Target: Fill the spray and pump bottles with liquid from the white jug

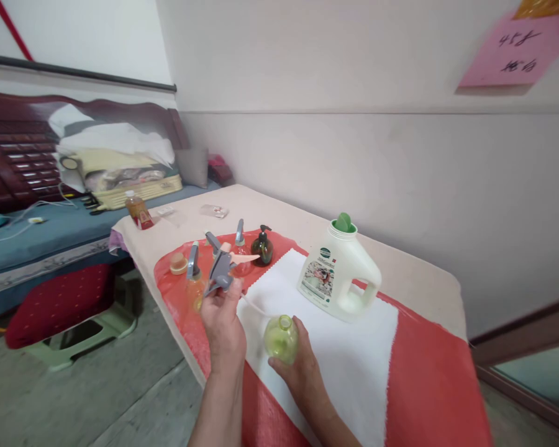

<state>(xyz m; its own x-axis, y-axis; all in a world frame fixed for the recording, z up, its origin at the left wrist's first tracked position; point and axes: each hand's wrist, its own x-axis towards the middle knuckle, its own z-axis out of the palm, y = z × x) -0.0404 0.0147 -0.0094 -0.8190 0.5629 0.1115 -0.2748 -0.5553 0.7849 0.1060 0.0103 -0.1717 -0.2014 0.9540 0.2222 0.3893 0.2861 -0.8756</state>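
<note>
My left hand (222,323) is closed on a grey trigger-spray head (220,272) with a thin tube hanging from it, held up above the table. My right hand (298,366) grips a small round green glass bottle (280,338) with an open neck, resting on the white cloth (349,347). The spray head is off the bottle, up and to its left. A white detergent jug with a green cap (338,270) stands on the cloth just beyond my right hand.
A red mat (428,385) covers the beige table (414,273). Behind my hands stand several small spray bottles (193,282), a dark pump bottle (263,246), a round lid (178,264) and a drink bottle (138,211). A bed and red stool lie left.
</note>
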